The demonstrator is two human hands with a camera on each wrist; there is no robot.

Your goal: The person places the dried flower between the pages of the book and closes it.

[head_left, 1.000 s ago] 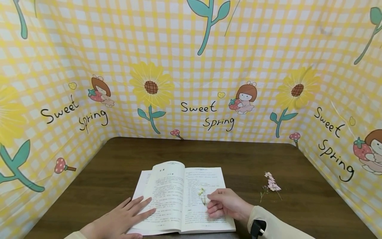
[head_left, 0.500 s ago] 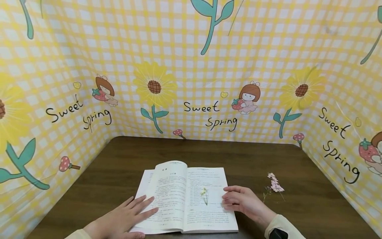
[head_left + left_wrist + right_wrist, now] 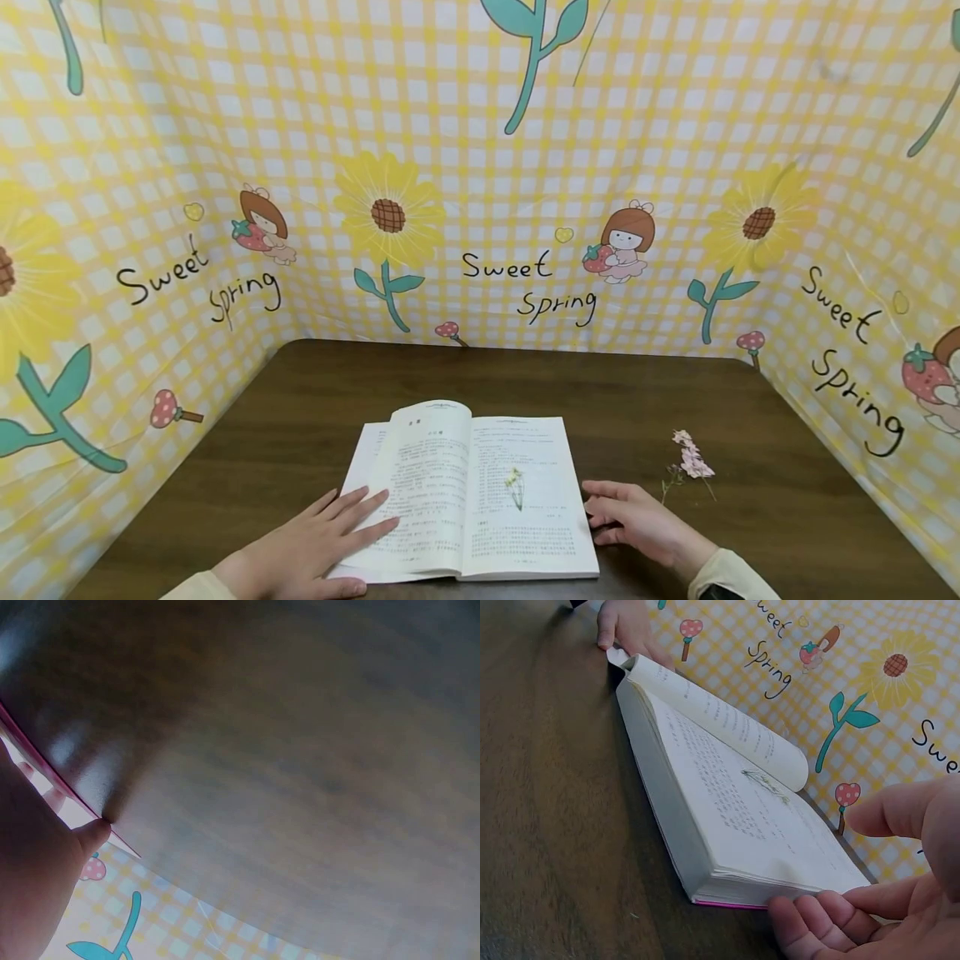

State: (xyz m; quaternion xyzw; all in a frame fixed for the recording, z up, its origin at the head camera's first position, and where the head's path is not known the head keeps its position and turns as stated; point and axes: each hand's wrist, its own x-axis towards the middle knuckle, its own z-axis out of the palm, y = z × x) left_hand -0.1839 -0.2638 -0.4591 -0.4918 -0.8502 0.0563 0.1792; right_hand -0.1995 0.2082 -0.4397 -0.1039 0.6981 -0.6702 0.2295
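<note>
Resting the left hand (image 3: 303,542) on the left side of the open book (image 3: 517,542), spreading straight fingers; touching its right edge with the right hand (image 3: 645,521), loosely bending its fingers; gripping nothing; showing a yellow sprig (image 3: 514,483) on the right page, then pink flowers (image 3: 692,460) on the table (image 3: 525,379) before checked cloth (image 3: 667,117).

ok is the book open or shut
Open. In the head view, the book is spread with printed text either side of its spine, and a yellow-flowered sprig lies on its right-hand side.
</note>
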